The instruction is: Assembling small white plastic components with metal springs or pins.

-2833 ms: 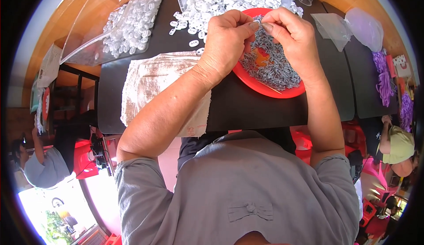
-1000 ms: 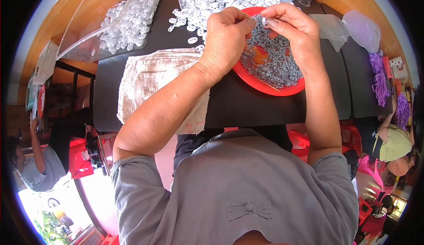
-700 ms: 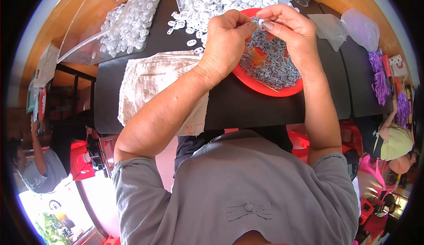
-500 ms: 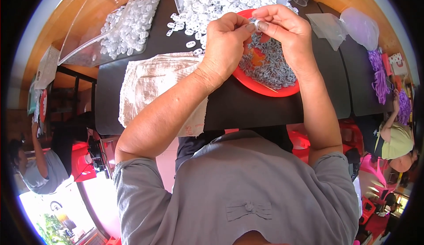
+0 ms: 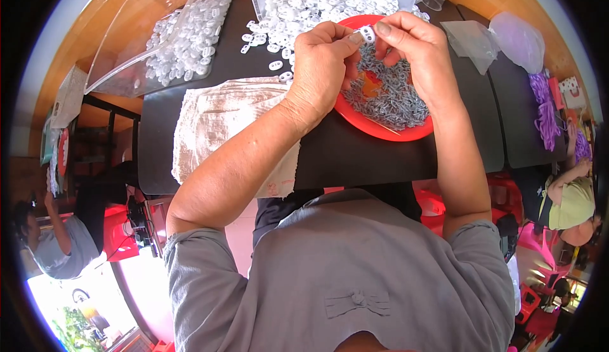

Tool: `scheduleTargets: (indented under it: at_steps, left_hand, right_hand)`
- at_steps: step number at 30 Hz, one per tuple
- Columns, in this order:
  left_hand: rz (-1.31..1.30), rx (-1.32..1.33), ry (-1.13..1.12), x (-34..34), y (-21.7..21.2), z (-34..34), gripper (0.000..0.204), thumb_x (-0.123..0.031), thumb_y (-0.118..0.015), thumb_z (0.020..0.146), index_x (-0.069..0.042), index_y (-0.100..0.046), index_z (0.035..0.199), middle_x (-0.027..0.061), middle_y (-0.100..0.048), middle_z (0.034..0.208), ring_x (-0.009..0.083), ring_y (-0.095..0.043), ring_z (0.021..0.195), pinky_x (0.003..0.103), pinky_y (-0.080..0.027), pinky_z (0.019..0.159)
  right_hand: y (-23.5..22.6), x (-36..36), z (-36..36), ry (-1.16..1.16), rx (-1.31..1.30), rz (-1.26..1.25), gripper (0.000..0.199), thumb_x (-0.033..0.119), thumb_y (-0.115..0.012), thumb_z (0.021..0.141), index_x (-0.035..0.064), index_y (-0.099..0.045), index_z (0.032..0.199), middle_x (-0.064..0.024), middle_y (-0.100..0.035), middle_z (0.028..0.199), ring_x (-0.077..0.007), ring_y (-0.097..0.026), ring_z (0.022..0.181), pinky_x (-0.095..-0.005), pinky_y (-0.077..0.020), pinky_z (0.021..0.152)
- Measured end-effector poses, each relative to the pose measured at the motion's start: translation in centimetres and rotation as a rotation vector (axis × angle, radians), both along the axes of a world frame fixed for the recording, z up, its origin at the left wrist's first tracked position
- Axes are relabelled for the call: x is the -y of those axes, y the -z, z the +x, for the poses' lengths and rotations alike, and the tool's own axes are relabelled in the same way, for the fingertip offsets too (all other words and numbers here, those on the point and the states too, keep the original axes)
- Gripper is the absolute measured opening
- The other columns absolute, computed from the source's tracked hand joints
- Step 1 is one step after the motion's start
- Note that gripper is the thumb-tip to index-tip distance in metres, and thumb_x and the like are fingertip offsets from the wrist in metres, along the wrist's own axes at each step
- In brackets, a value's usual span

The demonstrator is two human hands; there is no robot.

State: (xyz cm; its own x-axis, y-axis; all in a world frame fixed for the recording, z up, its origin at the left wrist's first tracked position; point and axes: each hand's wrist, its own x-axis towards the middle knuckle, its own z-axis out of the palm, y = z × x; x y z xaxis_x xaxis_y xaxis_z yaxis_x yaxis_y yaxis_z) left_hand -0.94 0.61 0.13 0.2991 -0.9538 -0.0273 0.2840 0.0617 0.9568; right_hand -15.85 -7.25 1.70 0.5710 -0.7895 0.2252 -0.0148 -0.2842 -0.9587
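Note:
Over the red plate (image 5: 406, 134), my left hand (image 5: 323, 66) pinches a small white oval plastic piece (image 5: 367, 33) with two dark holes between thumb and forefinger. My right hand (image 5: 422, 51) is closed just right of that piece, thumb and forefinger together with the thumb tip at or very near its edge; what they hold, if anything, is too small to make out. Many slender grey pieces (image 5: 406, 108) lie heaped on the plate below my hands. Behind the hands is a large pile of similar white oval pieces (image 5: 330, 0), spilling from a clear bin onto the black table.
A folded cream cloth (image 5: 216, 117) lies on the black table (image 5: 355, 165) by my left forearm. Far left, a clear container (image 5: 127, 54) holds more white pieces. Plastic bags (image 5: 517, 38) and purple cord bundles (image 5: 545, 111) are at right. Other people (image 5: 66, 244) sit on both sides.
My right thumb and fingers have shifted slightly right and turned off the white piece, so its two holes now show. My left hand keeps its pinch in nearly the same place.

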Motion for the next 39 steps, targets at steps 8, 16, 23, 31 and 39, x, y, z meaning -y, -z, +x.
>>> scheduleTargets:
  at_steps: [8,16,23,31,39]
  left_hand:
    - [-0.163,0.019,0.085,0.0,-0.6,-0.2,0.014,-0.005,-0.072,0.083,0.000,-0.063,0.092,0.0036,-0.062,0.069,0.0086,-0.052,0.050,0.021,-0.039,0.042]
    - [-0.290,0.040,0.251,-0.1,-0.6,0.4,0.026,-0.003,-0.078,0.076,0.001,-0.065,0.098,0.0074,-0.069,0.074,0.0119,-0.065,0.062,0.020,-0.042,0.046]
    - [-0.302,0.151,0.201,-0.7,-1.2,0.4,0.022,-0.002,-0.075,0.079,0.003,-0.062,0.096,0.0102,-0.068,0.076,0.0164,-0.069,0.064,0.021,-0.048,0.047]
    - [-0.357,-0.003,0.253,-1.1,-1.3,0.2,0.018,0.006,-0.073,0.078,0.005,-0.058,0.089,0.0160,-0.067,0.079,0.0234,-0.069,0.064,0.030,-0.059,0.055]
    - [-0.431,-0.013,0.265,-1.2,-1.7,0.2,0.018,0.009,-0.072,0.077,0.006,-0.056,0.087,0.0154,-0.066,0.077,0.0267,-0.070,0.068,0.033,-0.062,0.058]
  right_hand:
    - [-0.3,1.1,-1.3,-0.157,0.020,0.116,0.019,0.019,-0.061,0.092,-0.0002,-0.064,0.093,-0.0028,-0.062,0.076,-0.0110,-0.060,0.067,-0.0220,-0.0446,0.059]
    - [-1.1,0.4,-1.3,-0.276,0.079,0.312,0.025,0.020,-0.062,0.091,-0.0042,-0.063,0.096,-0.0063,-0.062,0.074,-0.0145,-0.061,0.060,-0.0213,-0.0444,0.049]
    - [-1.2,0.1,-1.1,-0.324,0.115,0.392,0.026,0.020,-0.061,0.092,-0.0058,-0.062,0.093,-0.0077,-0.060,0.070,-0.0172,-0.060,0.055,-0.0209,-0.0435,0.044]
    - [-1.1,-0.6,-1.0,-0.391,0.149,0.415,0.022,0.020,-0.063,0.091,-0.0010,-0.063,0.085,-0.0054,-0.061,0.068,-0.0124,-0.060,0.052,-0.0184,-0.0408,0.043]
    - [-0.8,-0.8,-0.8,-0.422,0.248,0.466,0.021,0.016,-0.065,0.091,-0.0008,-0.061,0.078,-0.0033,-0.057,0.062,-0.0067,-0.052,0.046,-0.0161,-0.0324,0.039]
